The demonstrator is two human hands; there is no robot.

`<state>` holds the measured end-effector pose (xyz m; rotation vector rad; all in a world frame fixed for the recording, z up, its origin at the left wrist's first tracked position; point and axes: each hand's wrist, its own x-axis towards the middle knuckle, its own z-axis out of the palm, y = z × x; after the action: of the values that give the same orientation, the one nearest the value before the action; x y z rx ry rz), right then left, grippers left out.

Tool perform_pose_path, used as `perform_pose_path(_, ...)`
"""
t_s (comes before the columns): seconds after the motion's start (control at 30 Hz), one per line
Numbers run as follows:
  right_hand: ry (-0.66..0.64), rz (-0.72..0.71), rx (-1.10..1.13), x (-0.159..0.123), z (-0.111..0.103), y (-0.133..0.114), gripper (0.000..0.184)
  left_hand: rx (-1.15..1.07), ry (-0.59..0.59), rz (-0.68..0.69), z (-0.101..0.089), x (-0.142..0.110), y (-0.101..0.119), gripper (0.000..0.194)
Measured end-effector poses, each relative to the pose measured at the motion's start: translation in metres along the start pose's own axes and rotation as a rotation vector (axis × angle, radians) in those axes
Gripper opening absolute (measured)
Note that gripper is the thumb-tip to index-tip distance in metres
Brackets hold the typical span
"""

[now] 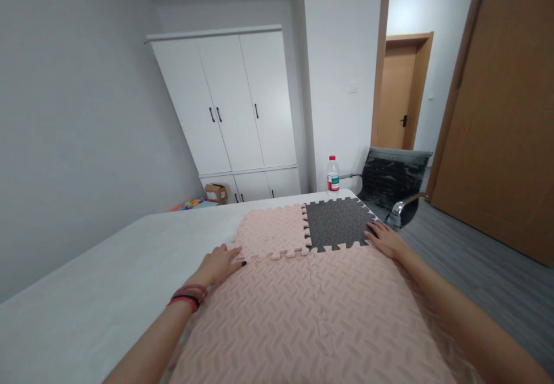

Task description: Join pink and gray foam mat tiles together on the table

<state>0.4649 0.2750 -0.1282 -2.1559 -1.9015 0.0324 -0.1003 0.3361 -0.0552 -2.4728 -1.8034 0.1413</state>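
Note:
Interlocking foam mat tiles lie on a white table. Nearest me are joined pink foam tiles. Beyond them sit a paler pink foam tile on the left and a dark grey foam tile on the right, their toothed edges showing. My left hand, with bands on its wrist, rests with fingers apart at the left edge, where the near and far pink tiles meet. Over at the right edge, my right hand lies with fingers stretched on the dark grey tile's near right corner.
A bottle with a red cap stands at the table's far edge. Behind the right corner is a black chair with a metal armrest. A white cabinet, a cardboard box and a wooden door are farther back.

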Motion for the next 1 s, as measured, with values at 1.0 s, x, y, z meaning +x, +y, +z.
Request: perform_pose_path(1.0, 0.099, -0.021, -0.101, -0.023, -0.031, -0.045, 0.05, 0.207, 0.118, -0.009, -0.012, -0.057, 0.089, 0.048)
